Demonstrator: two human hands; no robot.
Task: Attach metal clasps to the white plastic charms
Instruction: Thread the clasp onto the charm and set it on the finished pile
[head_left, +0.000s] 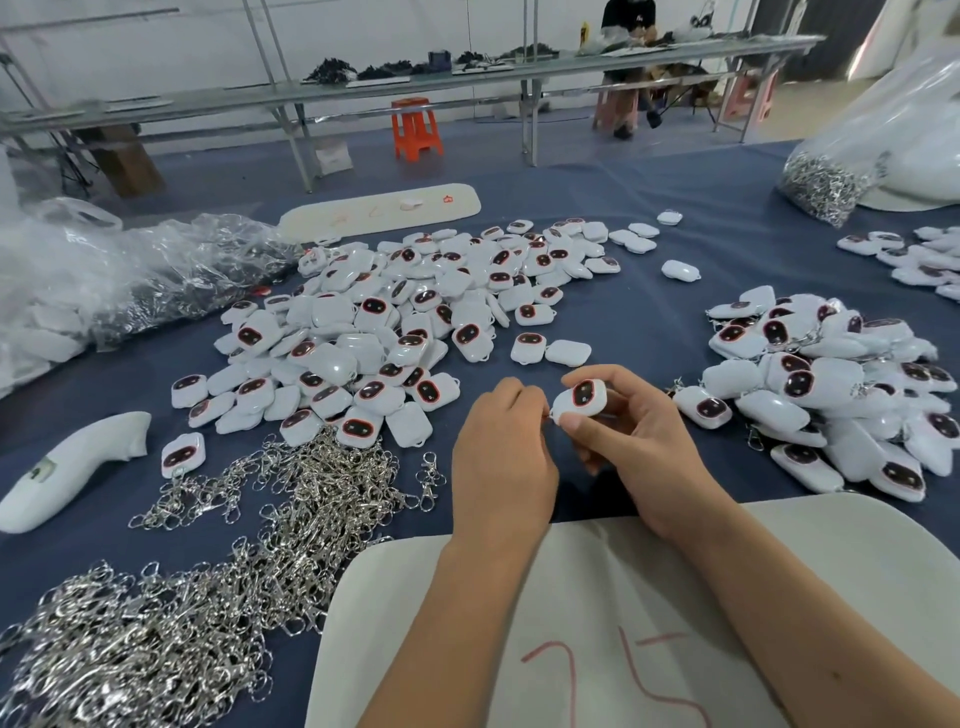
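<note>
My right hand (631, 441) grips a white plastic charm (581, 400) with a dark red-rimmed face, thumb and fingers curled round it above the blue table. My left hand (501, 447) is curled at the charm's left edge, its fingertips pinched together there; whatever it pinches is hidden by the fingers. A big pile of loose white charms (395, 317) lies beyond the hands. Loose metal clasps (291, 499) are heaped at the left front. A second pile of charms (831, 389), with clasps showing among them, sits to the right.
A white board (613, 597) with red marks lies under my forearms. A white plastic handle-shaped part (67, 473) rests at the left. Crumpled clear bags (119, 280) lie at the back left, a bag of metal clasps (826, 182) at the back right. A long white board (379, 210) lies behind the pile.
</note>
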